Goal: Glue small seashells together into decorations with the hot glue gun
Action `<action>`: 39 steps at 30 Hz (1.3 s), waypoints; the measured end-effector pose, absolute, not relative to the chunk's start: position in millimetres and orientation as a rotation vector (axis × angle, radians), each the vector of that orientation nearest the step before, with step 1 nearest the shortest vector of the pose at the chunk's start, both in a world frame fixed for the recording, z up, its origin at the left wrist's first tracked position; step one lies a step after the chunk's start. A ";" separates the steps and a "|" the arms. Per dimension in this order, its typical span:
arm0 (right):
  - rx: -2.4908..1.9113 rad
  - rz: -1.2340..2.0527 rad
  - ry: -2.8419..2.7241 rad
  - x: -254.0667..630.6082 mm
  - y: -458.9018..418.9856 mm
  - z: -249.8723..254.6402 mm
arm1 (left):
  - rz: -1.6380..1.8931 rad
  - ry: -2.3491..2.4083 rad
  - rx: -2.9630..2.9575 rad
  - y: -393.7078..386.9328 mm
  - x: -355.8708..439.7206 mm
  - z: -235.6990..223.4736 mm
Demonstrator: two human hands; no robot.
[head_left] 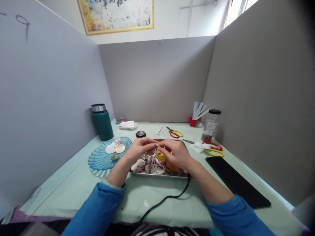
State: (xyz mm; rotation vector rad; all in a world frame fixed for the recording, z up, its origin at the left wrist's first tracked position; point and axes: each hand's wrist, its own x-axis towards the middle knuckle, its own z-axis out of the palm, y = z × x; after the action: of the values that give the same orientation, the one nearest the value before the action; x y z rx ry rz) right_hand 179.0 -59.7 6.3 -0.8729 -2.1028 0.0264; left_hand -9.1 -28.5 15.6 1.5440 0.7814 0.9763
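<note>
My left hand and my right hand meet over a steel tray full of mixed shells. Both hands are closed in a pinch on one small pale piece held between their fingertips; I cannot make out what it is. Under my right hand sits a yellow tool, and a black cord runs from it toward me. Left of my left hand lies a blue shell-shaped glass plate with two flat white shells on it.
A dark green flask stands back left, with a white cloth and small black lid nearby. Two scissors, a jar, a red cup of sticks and a black pad lie right. Grey partitions enclose the table.
</note>
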 end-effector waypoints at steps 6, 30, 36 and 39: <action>-0.809 0.032 -2.109 179.2 -60.0 6.6 | 0.898 0.640 1.456 -28.1 -10.2 12.3; -0.727 0.128 -2.153 180.5 -56.8 2.8 | 0.737 0.571 1.508 -31.7 -9.8 13.4; -0.802 0.294 -1.980 183.0 -55.1 3.9 | 0.776 0.583 1.454 -31.3 -11.1 14.7; -0.867 0.355 -1.903 184.0 -53.5 3.2 | 0.836 0.605 1.492 -31.5 -11.6 14.5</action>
State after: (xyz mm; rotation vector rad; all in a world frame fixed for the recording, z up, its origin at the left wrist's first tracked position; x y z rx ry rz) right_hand 184.0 -53.5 3.2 -0.8675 -1.9030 0.3546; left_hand -11.6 -31.5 14.5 1.4916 0.6053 0.8359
